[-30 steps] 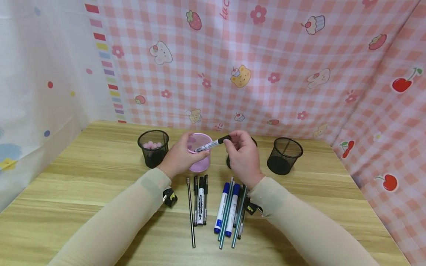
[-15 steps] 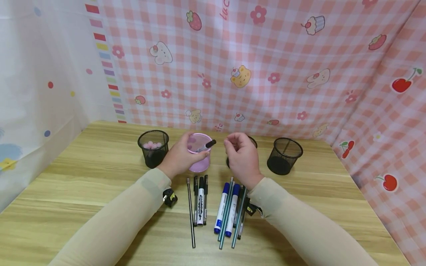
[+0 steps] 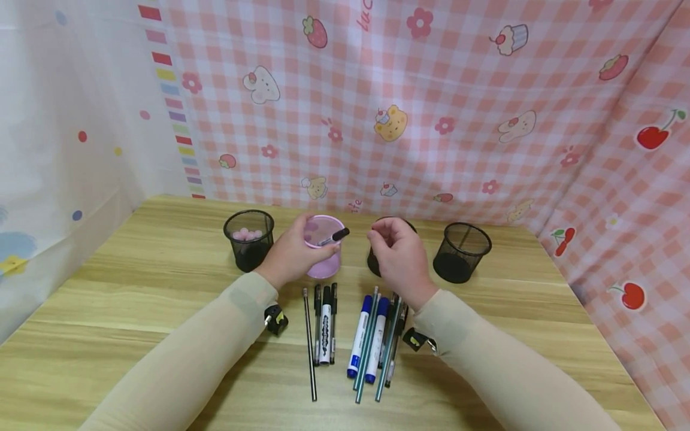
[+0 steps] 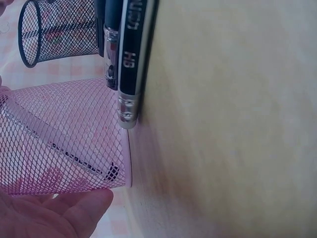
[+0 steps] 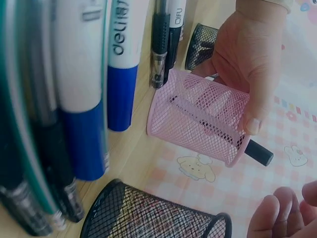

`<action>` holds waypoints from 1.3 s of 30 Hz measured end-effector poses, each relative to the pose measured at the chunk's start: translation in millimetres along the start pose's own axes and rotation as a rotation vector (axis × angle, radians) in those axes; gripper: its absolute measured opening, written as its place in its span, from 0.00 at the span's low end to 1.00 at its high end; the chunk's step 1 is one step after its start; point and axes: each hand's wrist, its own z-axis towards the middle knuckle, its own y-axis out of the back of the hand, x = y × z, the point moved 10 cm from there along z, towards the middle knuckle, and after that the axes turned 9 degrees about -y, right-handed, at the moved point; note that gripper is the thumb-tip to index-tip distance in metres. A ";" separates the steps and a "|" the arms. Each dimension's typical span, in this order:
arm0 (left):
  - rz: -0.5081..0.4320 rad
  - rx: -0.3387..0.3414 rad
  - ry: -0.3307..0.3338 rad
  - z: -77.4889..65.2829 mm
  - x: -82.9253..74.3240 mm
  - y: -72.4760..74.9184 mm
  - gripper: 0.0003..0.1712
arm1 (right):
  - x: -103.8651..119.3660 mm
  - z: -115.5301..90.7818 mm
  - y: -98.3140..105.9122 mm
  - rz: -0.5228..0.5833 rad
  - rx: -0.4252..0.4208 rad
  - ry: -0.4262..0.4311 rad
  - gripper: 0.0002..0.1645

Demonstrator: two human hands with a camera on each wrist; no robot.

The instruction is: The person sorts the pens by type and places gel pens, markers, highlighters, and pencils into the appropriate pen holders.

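My left hand (image 3: 291,254) grips the pink mesh pen cup (image 3: 324,266) around its side, thumb near the rim. Inside leans a black-capped whiteboard marker (image 3: 341,234), its cap sticking out over the edge; the right wrist view shows the marker (image 5: 258,152) slanting through the mesh. To the right of the cup, my right hand (image 3: 403,258) hovers with bent fingers and holds nothing. It partly hides a black mesh pen cup (image 3: 374,264) behind it.
A black mesh cup with pink balls (image 3: 249,242) stands left, another black cup (image 3: 462,254) right. In front lie a striped pencil (image 3: 309,344), black pens with a black marker (image 3: 326,326), and a group of blue markers (image 3: 358,341), green pencils and pens.
My right hand has let go of the black marker, which has dropped into the pink cup, and has drawn slightly right. My left hand has stayed on the cup.
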 end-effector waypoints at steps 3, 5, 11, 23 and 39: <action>0.002 0.000 0.001 0.3 0.6 0.0 0.59 | -2.8 -1.5 -0.1 -0.043 0.044 -0.013 0.08; 0.001 0.000 0.003 0.2 0.4 0.1 0.59 | -4.4 -2.2 -1.2 -0.072 0.083 -0.016 0.09; -0.002 0.000 0.002 0.5 -1.3 0.8 0.59 | -11.1 -5.6 -6.2 -0.195 0.223 -0.018 0.09; -0.002 0.005 0.019 -2.0 0.4 0.8 0.59 | -35.7 -15.7 -12.9 -0.368 0.435 -0.106 0.07; 0.007 0.002 0.005 -0.1 1.4 -1.0 0.59 | -66.0 -37.0 -28.5 -0.701 0.625 -0.257 0.07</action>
